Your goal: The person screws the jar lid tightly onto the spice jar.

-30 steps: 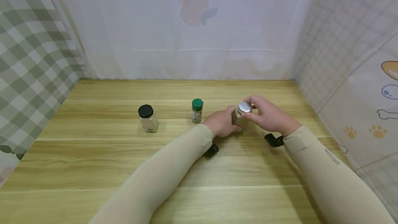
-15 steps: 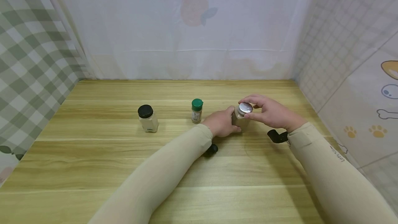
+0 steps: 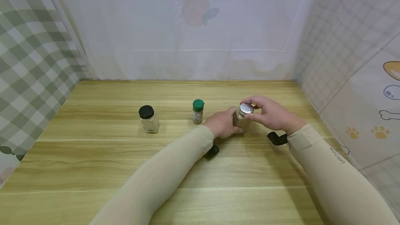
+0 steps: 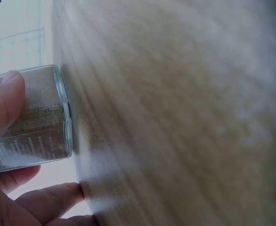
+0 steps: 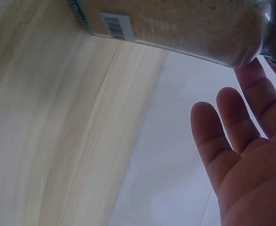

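A square glass spice jar (image 3: 241, 122) with brownish powder inside and a silver lid (image 3: 246, 108) stands upright on the table's right half. My left hand (image 3: 221, 124) grips the jar's body from the left; in the left wrist view its thumb lies across the glass (image 4: 34, 117). My right hand (image 3: 270, 114) pinches the silver lid between thumb and fingers from the right. In the right wrist view the jar (image 5: 175, 28) shows a barcode label, and the right hand's other fingers (image 5: 208, 127) extend free below it.
Left of my left hand stands a small shaker (image 3: 198, 112) with a green cap. Farther left is a jar (image 3: 149, 120) of pale contents with a black lid. Fabric walls enclose the wooden table (image 3: 93, 155) at the back and sides.
My right hand has shifted slightly right and turned around the silver lid, then come back a little. The left hand and jar have stayed in place.
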A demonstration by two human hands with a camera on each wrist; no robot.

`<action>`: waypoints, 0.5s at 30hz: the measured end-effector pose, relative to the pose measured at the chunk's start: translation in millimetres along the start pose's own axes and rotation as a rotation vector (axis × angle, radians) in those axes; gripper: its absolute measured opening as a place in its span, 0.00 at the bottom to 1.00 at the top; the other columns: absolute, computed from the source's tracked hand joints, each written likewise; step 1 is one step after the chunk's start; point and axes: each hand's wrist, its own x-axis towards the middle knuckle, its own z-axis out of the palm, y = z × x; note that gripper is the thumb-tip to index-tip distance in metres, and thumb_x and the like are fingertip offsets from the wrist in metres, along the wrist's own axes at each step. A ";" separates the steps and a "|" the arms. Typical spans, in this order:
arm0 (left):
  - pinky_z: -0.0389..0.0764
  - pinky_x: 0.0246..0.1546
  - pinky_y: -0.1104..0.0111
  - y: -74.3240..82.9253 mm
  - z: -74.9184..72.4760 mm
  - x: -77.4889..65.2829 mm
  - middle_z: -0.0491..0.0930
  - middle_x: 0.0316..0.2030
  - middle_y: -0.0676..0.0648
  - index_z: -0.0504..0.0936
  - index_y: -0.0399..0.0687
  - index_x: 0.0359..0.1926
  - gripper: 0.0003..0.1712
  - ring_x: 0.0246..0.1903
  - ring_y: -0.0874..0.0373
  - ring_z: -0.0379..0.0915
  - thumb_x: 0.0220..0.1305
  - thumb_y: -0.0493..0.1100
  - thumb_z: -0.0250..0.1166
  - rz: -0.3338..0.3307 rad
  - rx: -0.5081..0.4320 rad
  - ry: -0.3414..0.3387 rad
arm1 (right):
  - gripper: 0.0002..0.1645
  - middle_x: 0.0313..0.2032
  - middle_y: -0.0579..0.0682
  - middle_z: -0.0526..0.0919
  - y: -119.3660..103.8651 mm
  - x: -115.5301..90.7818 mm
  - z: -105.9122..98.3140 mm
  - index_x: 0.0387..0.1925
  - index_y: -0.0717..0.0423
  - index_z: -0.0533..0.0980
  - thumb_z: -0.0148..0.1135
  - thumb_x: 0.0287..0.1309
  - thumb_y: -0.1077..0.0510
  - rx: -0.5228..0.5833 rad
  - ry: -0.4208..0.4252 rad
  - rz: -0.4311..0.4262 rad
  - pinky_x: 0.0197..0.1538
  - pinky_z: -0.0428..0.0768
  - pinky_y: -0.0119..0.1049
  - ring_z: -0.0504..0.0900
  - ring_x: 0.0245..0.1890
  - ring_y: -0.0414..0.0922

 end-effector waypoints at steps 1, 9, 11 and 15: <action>0.82 0.57 0.60 0.3 -0.2 -0.2 0.81 0.63 0.47 0.66 0.55 0.67 0.35 0.57 0.54 0.81 0.70 0.61 0.70 0.000 0.001 -0.001 | 0.21 0.55 0.55 0.83 0.0 0.0 -0.1 0.61 0.58 0.78 0.70 0.69 0.60 -0.002 -0.002 0.003 0.64 0.76 0.60 0.80 0.58 0.53; 0.82 0.57 0.60 1.3 -1.4 -1.0 0.81 0.63 0.47 0.66 0.55 0.66 0.34 0.58 0.54 0.81 0.70 0.61 0.70 -0.005 0.001 -0.009 | 0.21 0.55 0.54 0.84 -1.7 -0.5 -1.6 0.61 0.58 0.78 0.69 0.70 0.59 -0.007 -0.014 0.005 0.65 0.75 0.62 0.79 0.58 0.53; 0.82 0.57 0.60 1.1 -1.7 -0.6 0.81 0.64 0.47 0.66 0.55 0.67 0.35 0.59 0.54 0.81 0.70 0.61 0.70 -0.008 0.004 -0.010 | 0.21 0.55 0.55 0.83 -1.8 -0.6 -1.8 0.61 0.58 0.78 0.68 0.70 0.59 -0.002 -0.021 0.007 0.65 0.75 0.62 0.79 0.58 0.53; 0.81 0.59 0.59 1.3 -2.4 0.0 0.80 0.65 0.46 0.65 0.53 0.69 0.37 0.60 0.53 0.80 0.70 0.61 0.69 -0.010 0.005 -0.021 | 0.22 0.55 0.55 0.83 -1.2 -0.9 -2.2 0.62 0.58 0.77 0.68 0.71 0.59 0.017 -0.035 0.029 0.64 0.75 0.62 0.79 0.60 0.55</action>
